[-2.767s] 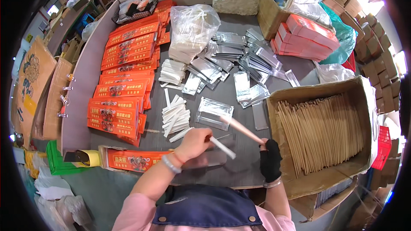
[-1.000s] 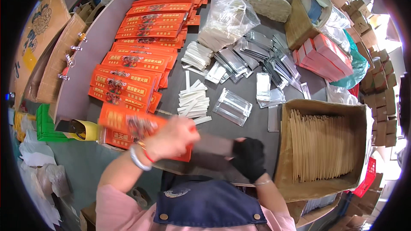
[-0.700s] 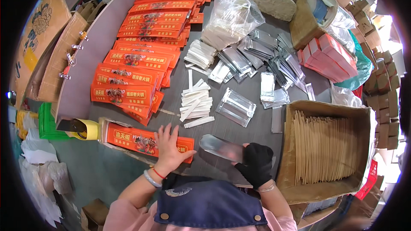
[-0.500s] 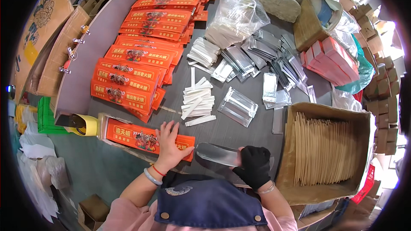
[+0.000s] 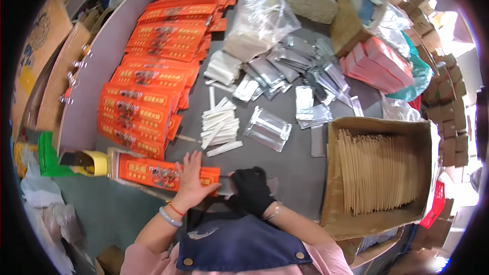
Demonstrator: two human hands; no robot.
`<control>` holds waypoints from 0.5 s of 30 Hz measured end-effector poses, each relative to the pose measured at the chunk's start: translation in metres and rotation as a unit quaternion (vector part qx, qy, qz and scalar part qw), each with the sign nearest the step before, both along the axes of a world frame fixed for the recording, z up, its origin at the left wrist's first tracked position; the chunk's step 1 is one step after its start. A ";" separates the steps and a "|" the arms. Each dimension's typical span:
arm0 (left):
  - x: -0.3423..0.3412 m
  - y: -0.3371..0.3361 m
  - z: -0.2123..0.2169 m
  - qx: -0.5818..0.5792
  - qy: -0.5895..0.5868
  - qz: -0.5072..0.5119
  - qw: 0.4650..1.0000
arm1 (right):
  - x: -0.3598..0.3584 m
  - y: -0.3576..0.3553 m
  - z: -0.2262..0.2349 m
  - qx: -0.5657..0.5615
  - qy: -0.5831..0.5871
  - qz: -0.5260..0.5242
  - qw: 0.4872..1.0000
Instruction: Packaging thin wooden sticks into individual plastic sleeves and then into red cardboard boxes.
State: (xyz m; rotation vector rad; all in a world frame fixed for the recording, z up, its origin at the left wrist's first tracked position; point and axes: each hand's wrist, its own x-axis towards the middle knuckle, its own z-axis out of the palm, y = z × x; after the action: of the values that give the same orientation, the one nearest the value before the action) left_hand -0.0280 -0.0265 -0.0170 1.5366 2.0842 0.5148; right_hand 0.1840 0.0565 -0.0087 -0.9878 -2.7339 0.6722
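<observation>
Bare, with fingers spread, my left hand [image 5: 191, 179] lies flat on a red printed packet [image 5: 147, 171] at the near left of the table. My right hand [image 5: 250, 189], in a black glove with the fingertips bare, is closed over a flat shiny see-through strip with a rounded end [image 5: 226, 185]. The strip shows on both sides of the glove, and its left part meets the packet's right end. Whether its tip lies inside the packet, I cannot tell. Beyond my hands lie white paper-wrapped slips [image 5: 221, 126] and clear-and-silver sachets [image 5: 268, 129].
Stacks of red packets [image 5: 135, 114] fill the left side. An open cardboard box [image 5: 333, 214] of wooden chopsticks [image 5: 379, 173] stands at right. Further back are a clear plastic bag [image 5: 262, 20], more silver sachets [image 5: 326, 79] and pink-and-white bundles [image 5: 377, 66]. A yellow tape roll [image 5: 100, 164] sits at the left edge.
My right hand has moved left with the strip, bringing it up to the packet's right end. My left hand stays on the packet. The whole view has shifted slightly.
</observation>
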 end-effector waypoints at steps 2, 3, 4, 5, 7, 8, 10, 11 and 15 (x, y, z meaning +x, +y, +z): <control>-0.006 0.011 0.011 0.027 0.025 -0.003 0.999 | -0.004 0.011 0.000 0.041 0.093 0.013 0.995; -0.012 0.018 0.007 0.031 0.025 -0.003 0.999 | 0.002 0.026 0.002 0.015 0.115 -0.042 0.992; -0.019 0.027 0.002 0.080 -0.010 0.017 0.997 | 0.017 0.049 0.003 -0.012 0.137 -0.094 0.986; -0.021 0.044 0.001 0.132 -0.049 0.032 0.989 | 0.042 0.074 -0.016 0.052 0.118 -0.149 0.980; -0.014 0.068 0.004 0.218 0.026 0.021 0.975 | 0.077 0.126 -0.033 0.181 0.139 -0.262 0.938; -0.022 0.074 -0.006 0.172 0.026 0.019 0.985 | 0.082 0.144 -0.036 0.181 0.095 -0.306 0.930; -0.024 0.087 -0.019 0.157 -0.009 0.020 0.987 | 0.091 0.172 -0.050 0.167 0.032 -0.317 0.933; -0.024 0.092 -0.020 0.159 -0.010 0.015 0.987 | 0.095 0.178 -0.054 0.153 -0.040 -0.323 0.933; -0.029 0.091 -0.014 0.177 0.024 0.002 0.984 | 0.072 0.130 -0.057 0.167 -0.018 -0.281 0.945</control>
State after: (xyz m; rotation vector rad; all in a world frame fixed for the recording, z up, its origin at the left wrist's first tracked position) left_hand -0.0570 0.0640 -0.0308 1.7532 2.1150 0.8972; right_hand 0.2564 0.1868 -0.0653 -1.5835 -2.2923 0.0893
